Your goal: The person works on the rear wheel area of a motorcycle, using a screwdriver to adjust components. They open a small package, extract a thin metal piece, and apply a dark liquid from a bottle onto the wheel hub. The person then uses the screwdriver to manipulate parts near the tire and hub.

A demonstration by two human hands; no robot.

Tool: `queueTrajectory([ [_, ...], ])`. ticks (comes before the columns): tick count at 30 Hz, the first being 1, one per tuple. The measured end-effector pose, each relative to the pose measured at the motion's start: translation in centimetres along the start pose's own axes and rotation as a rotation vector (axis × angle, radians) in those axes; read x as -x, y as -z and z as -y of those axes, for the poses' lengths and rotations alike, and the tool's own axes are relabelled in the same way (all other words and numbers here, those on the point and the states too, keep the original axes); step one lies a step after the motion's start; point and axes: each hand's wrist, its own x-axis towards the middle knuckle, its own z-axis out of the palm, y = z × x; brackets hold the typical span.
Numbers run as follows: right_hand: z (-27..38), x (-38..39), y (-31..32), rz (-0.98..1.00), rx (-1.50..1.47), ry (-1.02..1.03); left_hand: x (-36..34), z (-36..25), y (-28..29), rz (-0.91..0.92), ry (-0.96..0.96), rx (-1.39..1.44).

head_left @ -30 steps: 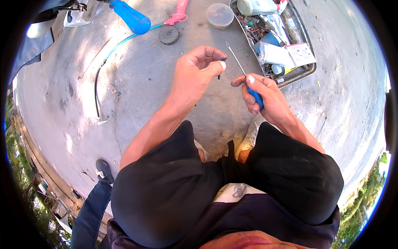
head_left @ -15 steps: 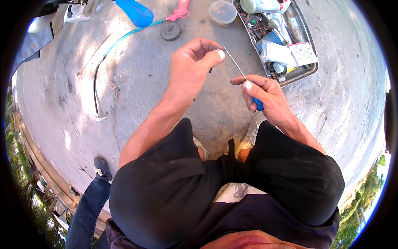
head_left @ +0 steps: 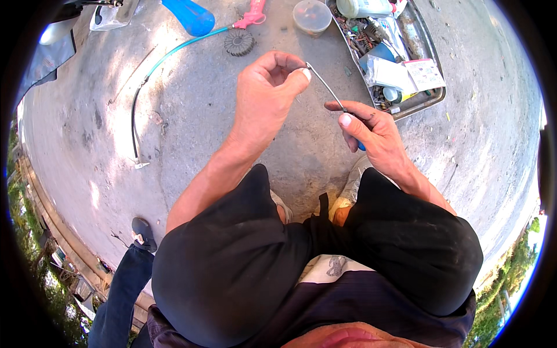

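Gripping a blue-handled tool, the right hand points its metal shaft toward the left hand, where thumb and fingers pinch beside the tip; whether they hold anything is unclear.

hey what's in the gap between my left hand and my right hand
The blue-handled tool's metal shaft spans it, slanting from the right hand up to the left hand, above the grey ground; the head view shows this.
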Motion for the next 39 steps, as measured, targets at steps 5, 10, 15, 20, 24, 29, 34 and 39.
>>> queueTrajectory([
  [5, 0.0, 0.1, 0.0, -0.013, 0.039, 0.017, 0.0, 0.1, -0.2, -0.026, -0.003, 0.025],
  [10, 0.0, 0.2, 0.1, -0.015, 0.063, 0.007, 0.0, 0.0, -0.2, -0.029, 0.004, -0.019],
  [15, 0.0, 0.2, 0.1, -0.017, 0.058, 0.019, -0.2, 0.4, 0.0, -0.016, -0.002, 0.016],
  [20, 0.0, 0.3, 0.2, -0.028, 0.063, 0.019, -0.2, 0.2, 0.0, 0.003, 0.018, -0.01],
  [24, 0.3, 0.3, 0.1, -0.039, 0.104, 0.028, -0.3, 0.1, 0.3, 0.016, 0.038, -0.03],
  [29, 0.6, 0.3, 0.1, -0.044, 0.223, 0.102, -0.4, 0.1, 0.7, 0.042, 0.082, -0.036],
  [34, 0.2, 0.2, 0.4, -0.028, 0.169, 0.099, -0.5, 0.3, 0.9, 0.065, 0.107, 0.044],
  [39, 0.4, 0.3, 0.3, 0.015, 0.045, -0.017, -0.6, 0.6, 1.1, 0.072, 0.085, 0.038],
])
